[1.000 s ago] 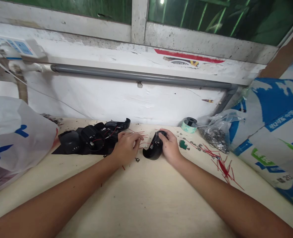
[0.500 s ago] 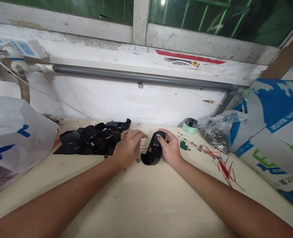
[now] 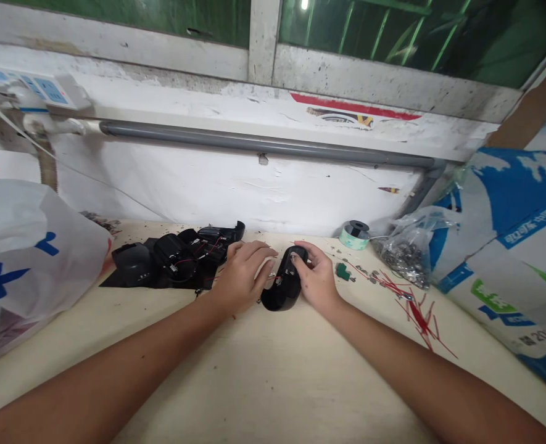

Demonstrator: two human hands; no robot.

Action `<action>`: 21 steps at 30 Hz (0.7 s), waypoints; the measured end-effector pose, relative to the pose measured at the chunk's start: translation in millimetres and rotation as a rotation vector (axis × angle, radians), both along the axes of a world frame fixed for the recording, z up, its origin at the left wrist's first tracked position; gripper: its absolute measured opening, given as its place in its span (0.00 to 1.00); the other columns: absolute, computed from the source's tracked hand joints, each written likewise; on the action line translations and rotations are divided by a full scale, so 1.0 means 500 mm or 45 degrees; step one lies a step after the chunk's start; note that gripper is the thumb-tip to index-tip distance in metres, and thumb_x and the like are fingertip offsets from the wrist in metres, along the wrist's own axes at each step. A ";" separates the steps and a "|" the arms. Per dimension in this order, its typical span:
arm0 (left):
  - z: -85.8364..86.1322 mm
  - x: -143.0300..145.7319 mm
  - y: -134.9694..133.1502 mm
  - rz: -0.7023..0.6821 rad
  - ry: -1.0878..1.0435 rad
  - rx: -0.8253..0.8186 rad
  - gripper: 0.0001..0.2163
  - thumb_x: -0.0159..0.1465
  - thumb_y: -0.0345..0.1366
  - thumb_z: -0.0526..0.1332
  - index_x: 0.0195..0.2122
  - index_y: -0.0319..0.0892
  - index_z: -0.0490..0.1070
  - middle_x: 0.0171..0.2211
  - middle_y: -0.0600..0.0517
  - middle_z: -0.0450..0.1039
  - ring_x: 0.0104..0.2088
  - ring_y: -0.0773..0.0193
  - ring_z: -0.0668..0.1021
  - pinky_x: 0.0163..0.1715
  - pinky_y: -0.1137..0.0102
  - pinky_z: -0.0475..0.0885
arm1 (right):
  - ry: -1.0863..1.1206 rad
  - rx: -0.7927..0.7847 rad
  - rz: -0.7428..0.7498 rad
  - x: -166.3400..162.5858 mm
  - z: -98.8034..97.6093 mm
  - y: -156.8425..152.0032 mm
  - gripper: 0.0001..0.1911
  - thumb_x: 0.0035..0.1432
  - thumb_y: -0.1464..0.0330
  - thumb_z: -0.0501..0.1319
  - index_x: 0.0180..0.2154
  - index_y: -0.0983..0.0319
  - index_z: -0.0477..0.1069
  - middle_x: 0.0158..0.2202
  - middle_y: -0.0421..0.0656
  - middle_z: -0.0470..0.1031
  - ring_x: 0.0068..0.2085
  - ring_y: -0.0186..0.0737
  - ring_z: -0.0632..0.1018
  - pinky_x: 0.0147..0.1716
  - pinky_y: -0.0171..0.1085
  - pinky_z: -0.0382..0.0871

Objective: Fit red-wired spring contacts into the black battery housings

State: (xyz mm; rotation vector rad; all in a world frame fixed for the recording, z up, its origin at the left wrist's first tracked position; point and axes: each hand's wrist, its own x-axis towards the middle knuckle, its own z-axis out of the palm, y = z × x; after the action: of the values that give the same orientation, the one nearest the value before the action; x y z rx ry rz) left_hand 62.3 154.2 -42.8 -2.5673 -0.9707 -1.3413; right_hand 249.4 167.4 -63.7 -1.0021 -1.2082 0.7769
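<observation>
A black curved plastic shell (image 3: pixel 285 287) with red wires inside lies on the pale table (image 3: pixel 273 376) between my hands. My right hand (image 3: pixel 315 276) grips its far right side, fingers curled over the top end. My left hand (image 3: pixel 242 275) rests against the shell's left side with fingers extended and lying loosely toward it. Thin red wires run under my left fingers. Just left of my left hand lies a heap of black plastic parts (image 3: pixel 171 259) with red wiring.
A white plastic bag (image 3: pixel 27 259) fills the left. A tape roll (image 3: pixel 355 234), a clear bag of small metal parts (image 3: pixel 405 246), a green piece (image 3: pixel 342 271), loose screws and red wire offcuts (image 3: pixel 416 314) lie right. A blue-white sack (image 3: pixel 517 246) stands far right.
My left hand has moved right, from the wires on the table up against the shell's left side. The shell has shifted slightly toward me in my right hand.
</observation>
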 end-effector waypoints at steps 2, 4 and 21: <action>-0.001 0.004 -0.002 -0.067 -0.010 0.021 0.11 0.72 0.32 0.53 0.52 0.42 0.70 0.48 0.45 0.77 0.50 0.57 0.77 0.52 0.59 0.62 | -0.007 0.000 0.009 -0.004 0.001 -0.003 0.20 0.52 0.58 0.67 0.45 0.60 0.74 0.37 0.44 0.78 0.35 0.43 0.76 0.36 0.41 0.71; -0.004 0.007 0.000 -0.128 -0.024 0.044 0.13 0.72 0.32 0.53 0.56 0.43 0.69 0.50 0.45 0.77 0.50 0.57 0.77 0.53 0.59 0.64 | -0.018 -0.003 0.032 -0.008 0.003 -0.008 0.20 0.52 0.58 0.67 0.46 0.59 0.73 0.37 0.44 0.78 0.35 0.43 0.76 0.35 0.41 0.71; -0.022 0.017 0.009 -0.344 -0.158 0.051 0.10 0.68 0.29 0.59 0.48 0.41 0.77 0.46 0.45 0.81 0.48 0.56 0.81 0.54 0.55 0.74 | -0.074 -0.008 0.072 -0.010 -0.002 -0.011 0.21 0.53 0.58 0.67 0.47 0.59 0.73 0.40 0.44 0.78 0.35 0.42 0.77 0.34 0.40 0.72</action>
State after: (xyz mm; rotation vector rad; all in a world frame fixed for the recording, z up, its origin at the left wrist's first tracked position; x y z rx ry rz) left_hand 70.6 159.0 -53.6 -2.6865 -0.6198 -1.5837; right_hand 244.5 162.0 -64.6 -1.0055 -1.2890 0.8010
